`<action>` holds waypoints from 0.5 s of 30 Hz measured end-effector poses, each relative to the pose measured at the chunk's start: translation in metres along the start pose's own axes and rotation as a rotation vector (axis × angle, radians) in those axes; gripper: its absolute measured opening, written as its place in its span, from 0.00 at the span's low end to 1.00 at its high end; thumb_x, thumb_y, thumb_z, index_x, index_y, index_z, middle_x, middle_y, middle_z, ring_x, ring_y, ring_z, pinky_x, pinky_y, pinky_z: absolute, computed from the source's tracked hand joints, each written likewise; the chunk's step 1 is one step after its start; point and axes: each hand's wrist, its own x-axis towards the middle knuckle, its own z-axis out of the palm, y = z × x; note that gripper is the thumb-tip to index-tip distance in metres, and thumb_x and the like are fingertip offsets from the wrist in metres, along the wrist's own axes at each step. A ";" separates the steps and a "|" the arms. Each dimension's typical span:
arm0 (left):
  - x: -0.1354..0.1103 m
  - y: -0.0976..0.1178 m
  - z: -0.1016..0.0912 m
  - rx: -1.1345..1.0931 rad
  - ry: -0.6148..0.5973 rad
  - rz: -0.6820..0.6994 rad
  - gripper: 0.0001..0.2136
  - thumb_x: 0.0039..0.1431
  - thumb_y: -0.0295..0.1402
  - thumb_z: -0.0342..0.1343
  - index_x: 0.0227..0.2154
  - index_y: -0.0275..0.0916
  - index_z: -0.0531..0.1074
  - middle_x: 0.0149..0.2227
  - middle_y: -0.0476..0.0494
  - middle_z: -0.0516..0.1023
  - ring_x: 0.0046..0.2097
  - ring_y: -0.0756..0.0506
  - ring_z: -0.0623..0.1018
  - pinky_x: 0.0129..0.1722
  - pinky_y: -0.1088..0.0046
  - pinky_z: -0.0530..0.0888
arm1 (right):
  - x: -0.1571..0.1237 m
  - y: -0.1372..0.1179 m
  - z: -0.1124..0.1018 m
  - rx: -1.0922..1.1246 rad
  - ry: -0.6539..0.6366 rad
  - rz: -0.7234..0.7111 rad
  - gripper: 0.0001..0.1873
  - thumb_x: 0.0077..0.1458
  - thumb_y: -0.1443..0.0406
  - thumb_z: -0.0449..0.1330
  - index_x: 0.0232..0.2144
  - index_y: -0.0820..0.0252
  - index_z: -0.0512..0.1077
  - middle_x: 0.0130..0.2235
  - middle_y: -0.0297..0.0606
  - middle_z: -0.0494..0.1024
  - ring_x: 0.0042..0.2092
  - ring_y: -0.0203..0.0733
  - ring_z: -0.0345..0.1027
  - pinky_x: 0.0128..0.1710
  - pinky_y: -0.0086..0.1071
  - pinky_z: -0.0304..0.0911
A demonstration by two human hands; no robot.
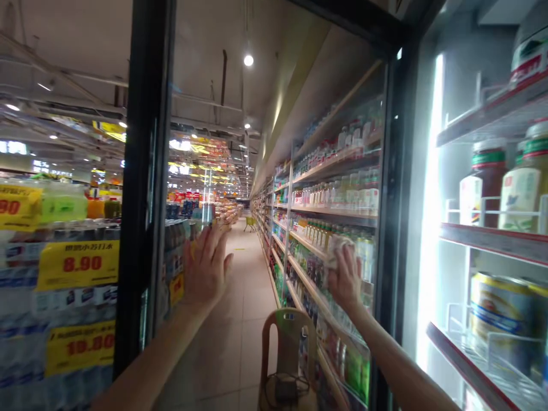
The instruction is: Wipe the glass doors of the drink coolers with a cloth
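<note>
In front of me is a glass cooler door [148,171] in a black frame, standing open. My left hand [208,268] is raised at the left part of the pane with its fingers spread; it holds nothing and appears to rest against the glass. Near the right side of the pane, my right hand [346,279] presses a crumpled whitish cloth [339,250] to the glass. The fingers lie over the cloth and partly cover it.
Right of the door, lit cooler shelves [492,242] hold bottles and cans [499,311]. Beyond the pane, a chair [289,342] carries a dark device with a cable. Stacked drinks with yellow price signs [79,264] stand left. An aisle floor [250,279] runs away ahead.
</note>
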 end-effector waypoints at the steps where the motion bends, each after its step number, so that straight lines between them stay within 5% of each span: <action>1: -0.008 0.003 -0.001 0.000 -0.024 0.011 0.29 0.60 0.33 0.48 0.62 0.40 0.45 0.61 0.36 0.59 0.65 0.42 0.52 0.62 0.55 0.45 | 0.004 0.010 -0.001 -0.021 0.032 0.146 0.28 0.56 0.64 0.46 0.60 0.59 0.52 0.60 0.51 0.57 0.63 0.52 0.47 0.57 0.56 0.47; 3: -0.022 0.011 -0.004 0.000 -0.058 0.020 0.31 0.59 0.36 0.49 0.63 0.38 0.43 0.61 0.35 0.57 0.65 0.41 0.49 0.63 0.55 0.45 | 0.008 0.023 -0.003 -0.042 0.082 0.360 0.28 0.57 0.63 0.44 0.60 0.62 0.53 0.62 0.54 0.54 0.63 0.54 0.46 0.55 0.59 0.48; 5: -0.031 0.017 -0.006 0.003 -0.066 0.027 0.32 0.59 0.37 0.49 0.63 0.36 0.43 0.61 0.34 0.56 0.65 0.41 0.48 0.63 0.55 0.44 | 0.002 0.018 -0.004 -0.029 0.075 0.368 0.28 0.57 0.63 0.44 0.60 0.61 0.52 0.62 0.54 0.53 0.63 0.54 0.45 0.56 0.58 0.48; 10: -0.033 0.019 -0.007 0.013 -0.067 0.030 0.32 0.59 0.37 0.49 0.63 0.36 0.44 0.61 0.35 0.56 0.65 0.42 0.47 0.63 0.55 0.43 | -0.033 -0.018 -0.006 0.081 -0.100 -0.116 0.29 0.55 0.65 0.48 0.60 0.53 0.52 0.61 0.45 0.57 0.64 0.49 0.45 0.59 0.54 0.46; 12: -0.032 0.017 -0.005 0.022 -0.067 0.033 0.32 0.59 0.38 0.49 0.63 0.36 0.43 0.61 0.35 0.56 0.65 0.42 0.47 0.63 0.56 0.44 | -0.034 -0.012 -0.006 0.058 -0.062 -0.023 0.29 0.56 0.65 0.48 0.60 0.54 0.52 0.62 0.47 0.56 0.64 0.50 0.45 0.59 0.56 0.45; 15: -0.033 0.014 -0.003 0.025 -0.069 0.047 0.32 0.59 0.38 0.49 0.63 0.36 0.43 0.61 0.35 0.56 0.65 0.42 0.47 0.63 0.56 0.44 | -0.024 0.002 -0.004 0.003 0.069 0.333 0.29 0.57 0.64 0.45 0.61 0.61 0.51 0.63 0.53 0.52 0.64 0.54 0.43 0.57 0.58 0.47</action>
